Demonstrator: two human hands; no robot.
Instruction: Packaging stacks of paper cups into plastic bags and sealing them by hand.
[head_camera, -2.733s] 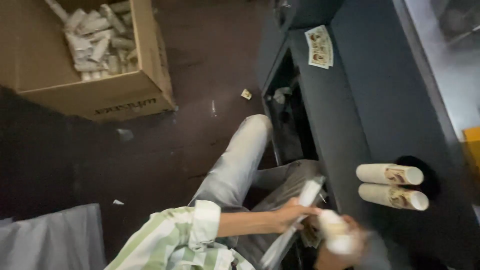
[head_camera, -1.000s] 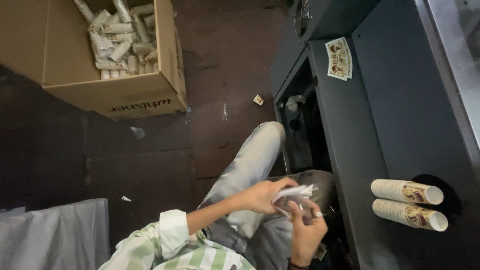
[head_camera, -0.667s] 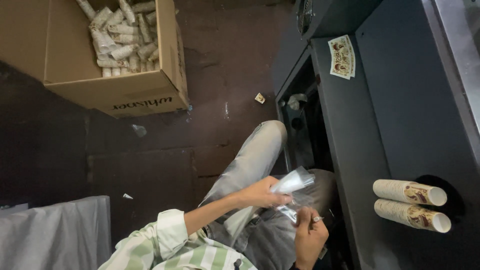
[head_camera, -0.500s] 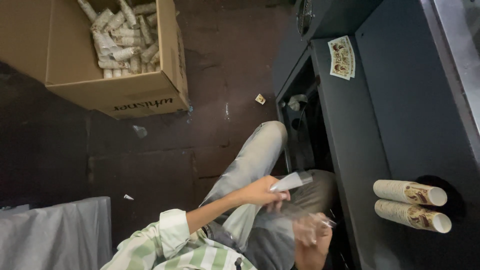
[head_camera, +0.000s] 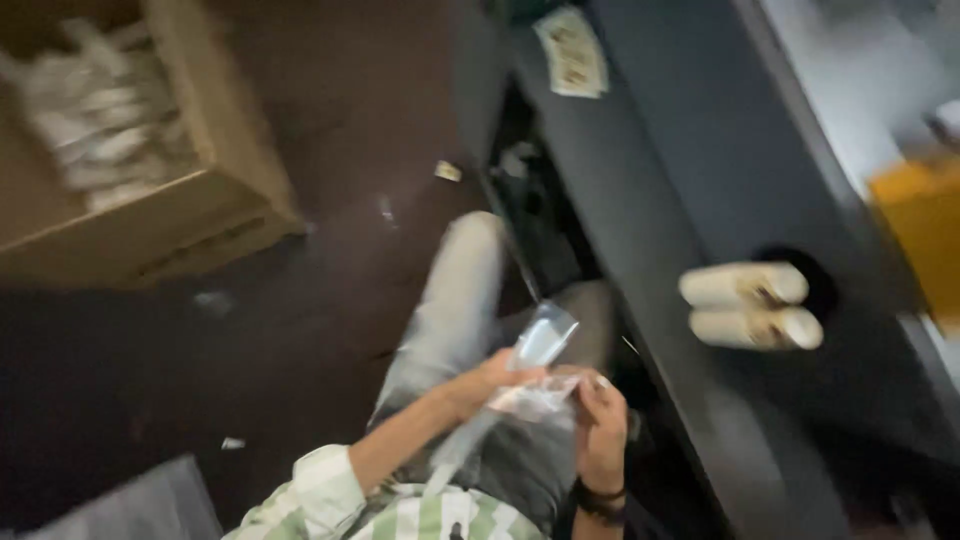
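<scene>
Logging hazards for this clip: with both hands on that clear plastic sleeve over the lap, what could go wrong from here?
1. The clear plastic sleeve is pinched only at its edges between the left hand and right hand, so it might slip to the dark floor.
2. The two paper rolls lie loose on the dark bench near its edge; a bump could possibly roll them off.

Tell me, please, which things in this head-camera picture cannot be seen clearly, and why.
- Clear plastic wrapper between left hand and right hand: motion blur hides its contents.
- Cardboard box: cut off by the top and left edges; the pale pieces inside are blurred.
- Two paper rolls on the dark bench: print too blurred to make out.
- Yellow object: cut off by the right edge.
</scene>
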